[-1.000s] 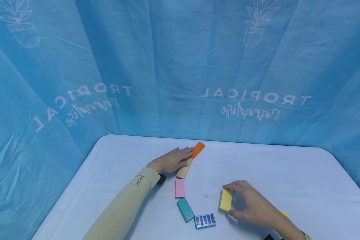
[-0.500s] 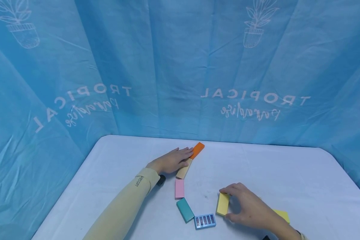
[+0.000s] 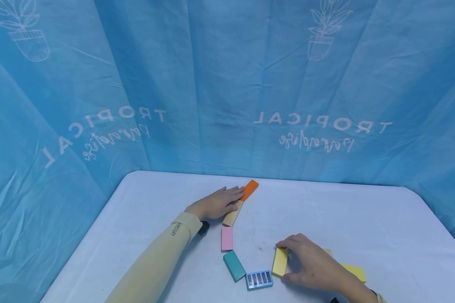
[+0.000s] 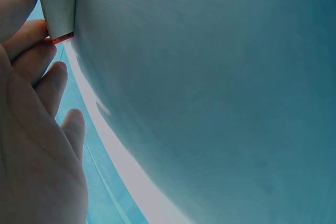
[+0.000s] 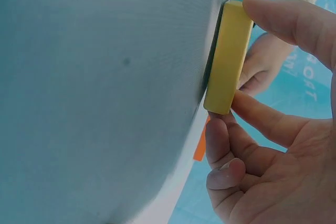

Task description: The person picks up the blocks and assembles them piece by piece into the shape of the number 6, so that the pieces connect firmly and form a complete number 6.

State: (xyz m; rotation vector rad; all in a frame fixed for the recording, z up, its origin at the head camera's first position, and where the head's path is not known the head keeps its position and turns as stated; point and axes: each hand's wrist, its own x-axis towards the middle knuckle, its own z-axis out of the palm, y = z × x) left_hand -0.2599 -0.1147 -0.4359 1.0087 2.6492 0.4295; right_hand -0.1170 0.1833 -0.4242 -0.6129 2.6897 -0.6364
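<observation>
My left hand rests with extended fingers at the join of an orange block and a natural wood block. Its fingertips touch both in the head view. In the left wrist view the wood block stands beside the thumb, a sliver of the orange block past its end. My right hand pinches a yellow block by its two ends, thumb on the near one. This yellow block sits at the tabletop, just right of a light blue block printed with dark bars.
A pink block and a teal block continue the curved row between the wood and blue blocks. Behind my right wrist lie a second yellow block and a partly hidden wood piece. A blue curtain hangs behind the white table.
My right hand has brought the yellow block left and nearer, close to the light blue block. More of the other yellow block and the wood piece shows. My left hand has stayed put.
</observation>
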